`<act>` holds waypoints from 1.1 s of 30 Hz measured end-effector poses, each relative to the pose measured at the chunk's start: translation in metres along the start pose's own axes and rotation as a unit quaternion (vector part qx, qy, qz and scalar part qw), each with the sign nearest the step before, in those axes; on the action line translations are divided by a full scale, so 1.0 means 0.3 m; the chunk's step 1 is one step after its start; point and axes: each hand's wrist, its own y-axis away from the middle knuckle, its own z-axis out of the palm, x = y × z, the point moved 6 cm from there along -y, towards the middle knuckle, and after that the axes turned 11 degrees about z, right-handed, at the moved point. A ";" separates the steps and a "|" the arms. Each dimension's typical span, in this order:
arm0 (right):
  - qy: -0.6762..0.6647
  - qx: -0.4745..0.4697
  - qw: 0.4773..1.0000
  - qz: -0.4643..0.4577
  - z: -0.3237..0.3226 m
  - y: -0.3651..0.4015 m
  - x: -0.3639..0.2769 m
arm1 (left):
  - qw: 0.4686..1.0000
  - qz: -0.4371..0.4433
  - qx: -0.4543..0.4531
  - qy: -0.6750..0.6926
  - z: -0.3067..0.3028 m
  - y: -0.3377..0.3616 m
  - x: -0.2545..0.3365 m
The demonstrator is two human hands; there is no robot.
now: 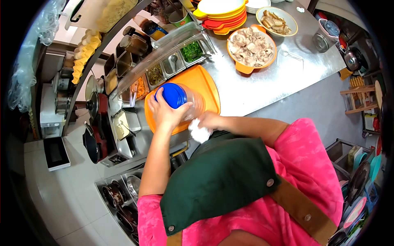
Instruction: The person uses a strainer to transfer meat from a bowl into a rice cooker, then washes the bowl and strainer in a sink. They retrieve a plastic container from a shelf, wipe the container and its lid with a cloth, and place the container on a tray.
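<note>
A clear plastic jar [195, 103] with a blue lid [174, 95] lies tilted over an orange tray [210, 88] on the counter. My left hand [165, 111] is wrapped round the lid end, its fingers and thumb spread across the blue rim. Close to the jar's other side, my right hand [209, 120] is closed on a crumpled white cloth [200, 132]. Part of the jar's lower side is hidden behind my hands.
Metal containers of chopped greens [191, 52] and other toppings line the counter's left side. An orange dish of sliced mushrooms [251, 47], a bowl of brown slices [276, 22] and stacked colored dishes [221, 18] stand farther back. Pots [96, 141] sit at left.
</note>
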 end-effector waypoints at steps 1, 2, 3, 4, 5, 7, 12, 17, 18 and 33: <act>0.003 0.049 0.997 -0.050 -0.050 -0.034 0.017 | 1.000 0.001 0.001 -0.001 -0.012 -0.003 -0.033; -0.061 0.067 0.994 -0.055 -0.109 -0.017 -0.001 | 0.998 -0.021 0.007 0.063 -0.023 -0.008 -0.074; -0.109 0.114 0.985 -0.072 -0.179 0.018 -0.012 | 0.991 -0.043 0.011 0.127 -0.032 -0.006 -0.118; -0.132 0.167 0.971 -0.109 -0.236 0.060 -0.052 | 0.982 -0.071 0.039 0.173 -0.048 0.011 -0.169; -0.165 0.184 0.959 -0.136 -0.277 0.071 -0.077 | 0.964 -0.046 0.070 0.252 -0.009 0.033 -0.281; -0.258 0.165 0.946 -0.103 -0.330 -0.014 -0.057 | 0.905 -0.102 0.098 0.401 -0.015 0.110 -0.365; -0.321 -0.051 0.936 -0.139 -0.132 -0.130 -0.215 | 0.806 -0.112 0.129 0.567 0.054 0.271 -0.451; -0.290 -0.183 0.938 -0.044 -0.005 -0.159 -0.229 | 0.784 -0.131 0.199 0.573 0.105 0.348 -0.454; -0.221 -0.217 0.951 -0.009 -0.006 -0.148 -0.225 | 0.783 -0.132 0.210 0.570 0.111 0.360 -0.456; -0.283 -0.129 0.947 0.077 -0.184 -0.113 -0.236 | 0.950 -0.047 0.175 0.253 -0.148 0.237 -0.348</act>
